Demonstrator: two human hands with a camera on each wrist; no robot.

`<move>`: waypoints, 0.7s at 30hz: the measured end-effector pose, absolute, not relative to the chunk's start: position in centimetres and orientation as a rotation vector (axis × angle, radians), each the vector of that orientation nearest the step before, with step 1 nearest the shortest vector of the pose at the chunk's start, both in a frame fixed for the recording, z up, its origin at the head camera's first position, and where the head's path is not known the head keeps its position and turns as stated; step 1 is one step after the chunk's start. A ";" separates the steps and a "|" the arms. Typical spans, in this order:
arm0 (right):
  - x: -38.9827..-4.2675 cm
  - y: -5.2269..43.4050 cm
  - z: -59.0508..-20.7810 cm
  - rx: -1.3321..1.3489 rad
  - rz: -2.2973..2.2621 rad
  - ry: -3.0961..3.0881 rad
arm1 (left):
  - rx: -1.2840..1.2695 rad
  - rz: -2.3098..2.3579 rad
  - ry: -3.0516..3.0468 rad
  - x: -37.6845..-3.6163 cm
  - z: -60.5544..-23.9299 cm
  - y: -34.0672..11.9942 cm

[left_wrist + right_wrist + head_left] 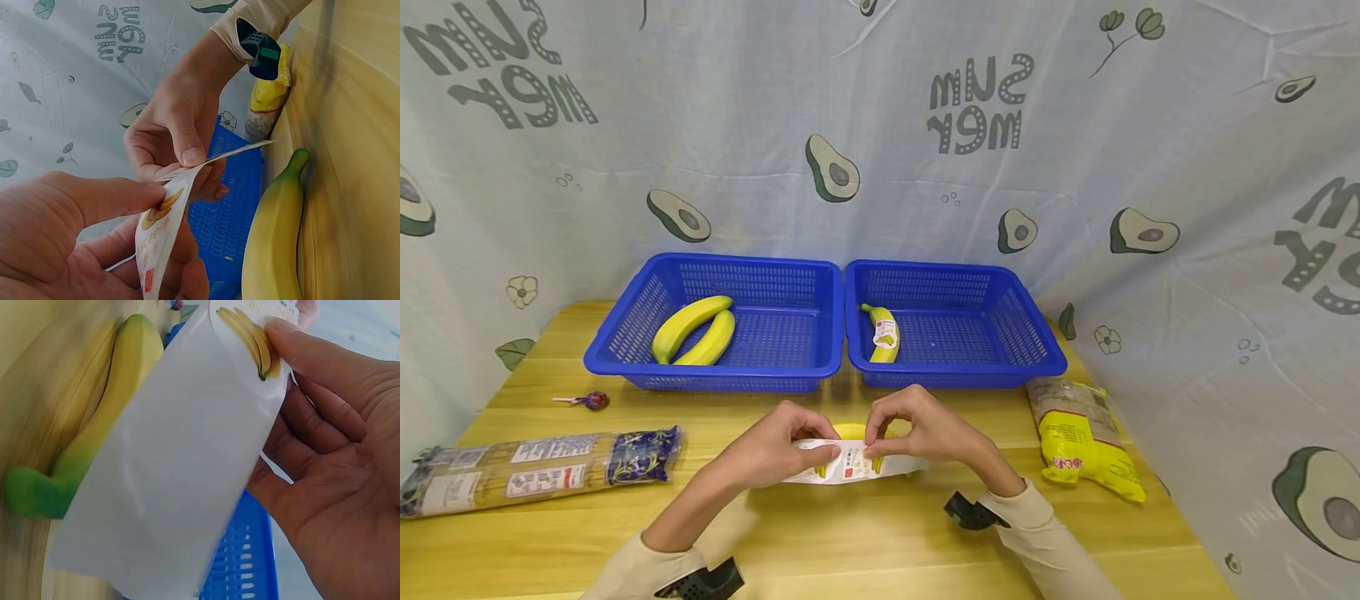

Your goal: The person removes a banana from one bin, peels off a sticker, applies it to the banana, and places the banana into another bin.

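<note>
Both hands hold a white strip of banana-picture stickers (853, 461) over the table. My left hand (778, 446) pinches its left part between thumb and fingers. Thumb and fingertips of my right hand (917, 429) pinch the strip near its middle, close beside the left thumb. In the right wrist view, a blank stretch of glossy backing hangs past the right hand, and a sticker (247, 347) lies under that thumb. On the wood behind the strip lies a yellow banana (275, 231) with a green stem, partly hidden in the head view.
Two blue baskets stand side by side at the back: the left basket (722, 379) holds two bananas (688, 323), the right basket (955, 377) one stickered banana (884, 335). A pasta packet (542, 471) and lollipop (597, 400) lie left, a yellow bag (1082, 433) right.
</note>
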State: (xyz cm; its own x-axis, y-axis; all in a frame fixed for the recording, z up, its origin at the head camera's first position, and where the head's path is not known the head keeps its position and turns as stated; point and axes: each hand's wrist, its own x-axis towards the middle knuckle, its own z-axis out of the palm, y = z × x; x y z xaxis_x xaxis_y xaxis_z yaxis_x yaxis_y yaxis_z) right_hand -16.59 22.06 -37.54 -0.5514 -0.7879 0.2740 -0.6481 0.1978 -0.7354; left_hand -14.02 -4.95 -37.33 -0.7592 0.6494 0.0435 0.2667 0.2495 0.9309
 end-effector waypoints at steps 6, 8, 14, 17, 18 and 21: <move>-17.0 22.5 -37.6 -1.367 -1.241 2.314 | 0.851 1.495 2.240 -14.0 -37.4 -5.1; -17.1 22.7 -37.6 -1.358 -1.239 2.309 | 0.860 1.477 2.280 -14.1 -37.4 -5.1; -17.2 23.0 -37.5 -1.326 -1.262 2.292 | 0.850 1.437 2.353 -14.2 -37.6 -5.2; -17.3 23.1 -37.5 -1.332 -1.273 2.297 | 0.846 1.429 2.372 -14.2 -37.7 -5.2; -17.3 23.2 -37.5 -1.335 -1.275 2.301 | 0.843 1.424 2.378 -14.2 -37.8 -5.2; -17.3 23.3 -37.5 -1.345 -1.275 2.318 | 0.848 1.414 2.389 -14.2 -38.0 -5.1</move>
State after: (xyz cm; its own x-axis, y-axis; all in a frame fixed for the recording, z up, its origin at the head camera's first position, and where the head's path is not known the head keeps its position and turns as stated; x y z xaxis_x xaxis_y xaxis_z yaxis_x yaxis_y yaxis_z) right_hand -17.30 23.33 -37.46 -0.5772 -0.7768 0.2519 -0.6286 0.2257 -0.7443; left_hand -14.18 -5.05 -38.03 -0.8035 0.5890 0.0861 0.3588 0.3638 0.8596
